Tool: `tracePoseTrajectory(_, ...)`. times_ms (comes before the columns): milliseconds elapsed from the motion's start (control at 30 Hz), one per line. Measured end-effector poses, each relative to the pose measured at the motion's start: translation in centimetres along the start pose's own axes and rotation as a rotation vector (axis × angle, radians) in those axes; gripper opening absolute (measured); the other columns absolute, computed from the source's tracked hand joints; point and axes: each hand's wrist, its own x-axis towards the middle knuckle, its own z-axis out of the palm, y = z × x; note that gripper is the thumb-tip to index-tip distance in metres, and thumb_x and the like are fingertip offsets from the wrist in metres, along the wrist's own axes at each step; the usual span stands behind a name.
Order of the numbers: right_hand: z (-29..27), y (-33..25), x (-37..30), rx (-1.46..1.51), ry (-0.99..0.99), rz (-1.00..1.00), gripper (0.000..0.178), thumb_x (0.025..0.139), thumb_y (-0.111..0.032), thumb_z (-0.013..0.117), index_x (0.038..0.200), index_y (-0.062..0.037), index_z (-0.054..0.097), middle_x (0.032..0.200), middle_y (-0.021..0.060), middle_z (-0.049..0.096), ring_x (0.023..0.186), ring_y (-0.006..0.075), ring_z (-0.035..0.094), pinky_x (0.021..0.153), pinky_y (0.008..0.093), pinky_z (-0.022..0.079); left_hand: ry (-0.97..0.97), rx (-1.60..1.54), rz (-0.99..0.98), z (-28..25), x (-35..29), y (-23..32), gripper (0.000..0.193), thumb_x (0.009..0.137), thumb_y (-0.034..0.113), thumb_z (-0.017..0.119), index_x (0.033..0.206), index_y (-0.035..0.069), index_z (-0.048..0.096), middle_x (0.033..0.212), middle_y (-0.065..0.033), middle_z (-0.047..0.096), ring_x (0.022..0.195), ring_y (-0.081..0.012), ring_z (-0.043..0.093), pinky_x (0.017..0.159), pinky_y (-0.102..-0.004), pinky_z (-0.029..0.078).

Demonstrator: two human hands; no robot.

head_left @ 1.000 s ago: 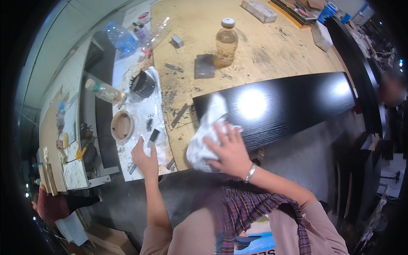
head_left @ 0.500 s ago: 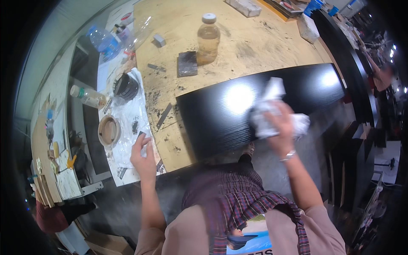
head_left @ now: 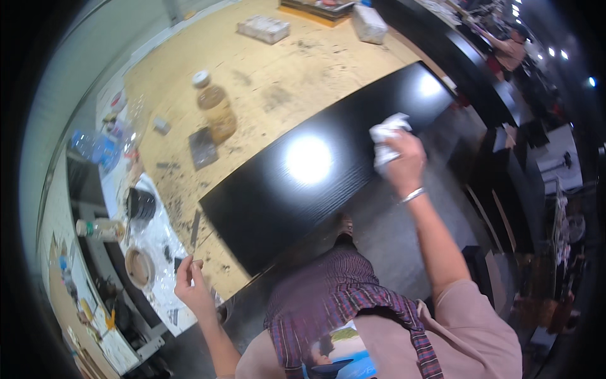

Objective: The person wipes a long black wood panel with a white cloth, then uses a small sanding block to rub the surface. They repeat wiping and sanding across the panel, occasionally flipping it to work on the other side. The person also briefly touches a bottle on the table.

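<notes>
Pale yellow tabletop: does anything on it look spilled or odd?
Yes: black specks litter the pale yellow tabletop beside the crumpled white sheet at its left, and a dark smudge stains its middle, standing out against the light surface.

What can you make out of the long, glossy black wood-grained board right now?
The long, glossy black wood-grained board looks like painted or lacquered wood, with fine grain lines and two bright reflections on its face. It appears to lie flat on the yellowish, black-smudged wooden tabletop, slanting from lower left to upper right; floor shows past its near long edge. The bare right hand holds a crumpled white cloth against it, toward the far right end.
</notes>
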Motion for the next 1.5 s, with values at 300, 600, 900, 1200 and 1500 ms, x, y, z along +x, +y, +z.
tracePoseTrajectory(300,5.2,-8.6,-8.7,0.427,-0.372,-0.341,0.027,0.064,-0.015,0.074,0.089,-0.0068,0.066,0.132,0.0170,0.062,0.128,0.0437,0.055,0.103,0.0542,0.048,-0.293,-0.116,0.362,13.2,2.8,9.8,0.019,0.099,0.000,0.062,0.115,-0.005,0.070,0.097,-0.0114,0.074,0.089,-0.0156,0.071,0.082,-0.0276,0.055)
tracePoseTrajectory(600,3.5,20.5,2.5,0.101,-0.119,-0.054,0.019,0.069,-0.005,0.072,0.087,-0.0055,0.068,0.119,0.0105,0.069,0.119,0.0356,0.064,0.093,0.0413,0.056,-0.336,-0.070,0.268,27.7,2.2,14.9,0.018,0.099,-0.002,0.060,0.113,-0.007,0.070,0.096,-0.0125,0.074,0.089,-0.0161,0.072,0.084,-0.0279,0.056)
tracePoseTrajectory(900,-0.8,51.3,15.0,-0.388,-0.088,0.445,0.023,0.071,-0.002,0.070,0.093,-0.0081,0.072,0.111,0.0108,0.069,0.102,0.0345,0.064,0.089,0.0446,0.054,-0.293,0.264,0.427,42.6,1.4,19.5,0.028,0.093,0.000,0.064,0.121,-0.002,0.067,0.116,-0.0152,0.069,0.109,-0.0272,0.066,0.097,-0.0379,0.051)
tracePoseTrajectory(1200,6.8,31.6,15.6,0.319,-0.751,-0.386,0.081,0.063,-0.028,0.085,0.139,-0.0225,0.060,0.151,0.0104,0.050,0.147,0.0343,0.038,0.120,0.0530,0.032,-0.204,0.667,0.544,47.2,1.3,19.1,0.035,0.090,0.005,0.060,0.125,0.003,0.063,0.127,-0.0150,0.060,0.121,-0.0351,0.054,0.104,-0.0451,0.042)
tracePoseTrajectory(1500,12.7,49.0,22.9,0.158,-0.292,-0.026,0.039,0.078,-0.014,0.073,0.117,-0.0141,0.071,0.130,0.0117,0.066,0.127,0.0313,0.056,0.110,0.0407,0.043,-0.179,0.719,0.529,47.5,1.0,19.4,0.034,0.090,0.005,0.059,0.124,0.002,0.063,0.126,-0.0163,0.060,0.119,-0.0361,0.054,0.104,-0.0455,0.041)
